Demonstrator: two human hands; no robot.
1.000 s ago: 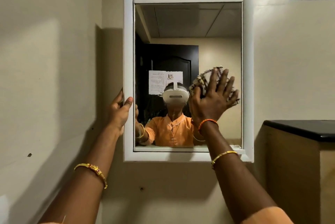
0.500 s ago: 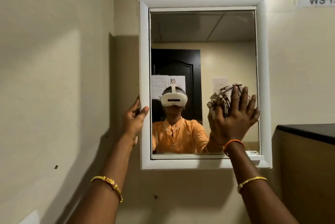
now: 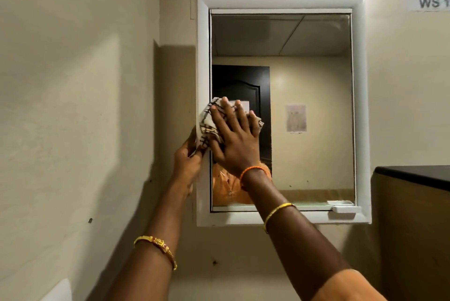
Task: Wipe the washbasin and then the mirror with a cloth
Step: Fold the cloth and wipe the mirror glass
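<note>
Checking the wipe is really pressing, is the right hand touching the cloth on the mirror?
Touching. The head view shows the right hand spread flat with straight fingers on the patterned cloth, pressing it against the mirror glass near the left frame edge.

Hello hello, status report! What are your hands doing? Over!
Right hand flat, pressing cloth on mirror, left edge. Left hand holds the frame. Nothing in the way.
</note>
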